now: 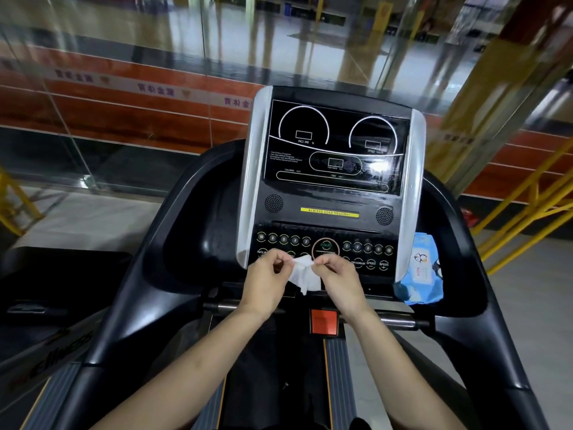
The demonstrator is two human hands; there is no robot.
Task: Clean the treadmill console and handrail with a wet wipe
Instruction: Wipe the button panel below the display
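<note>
- Left hand (267, 282): lower centre of the frame, in front of the bottom edge of the console; fingers curled, pinching the upper left edge of the wet wipe between thumb and fingertips.
- Right hand (338, 279): just right of the left hand, at the same height; fingers curled, pinching the upper right edge of the same wipe.
- Wet wipe (304, 276): white, crumpled and partly unfolded, hanging between the two hands; its lower corner droops toward the bar below. It is held off the console, in front of the button rows.
- Console (333, 187): centre of the frame, tilted back; a glossy black display panel above, with two arc-shaped dials, a yellow strip beneath it, two round speaker grilles, and rows of round buttons around a central START ring. Grey trim runs down each side.
- Handrail (397, 319): a metal bar crossing the lower centre below the hands, partly hidden by the wrists; black moulded side arms curve down to the lower left and lower right.
- Red stop button (323, 321): a rectangular pad on the bar, between the forearms.
- Wipe pack (421, 270): blue soft packet with a printed label, resting in the tray at the right of the console, touching the grey trim.
- Background: glass partition and red-orange wall across the upper frame; yellow railings at the right edge.
</note>
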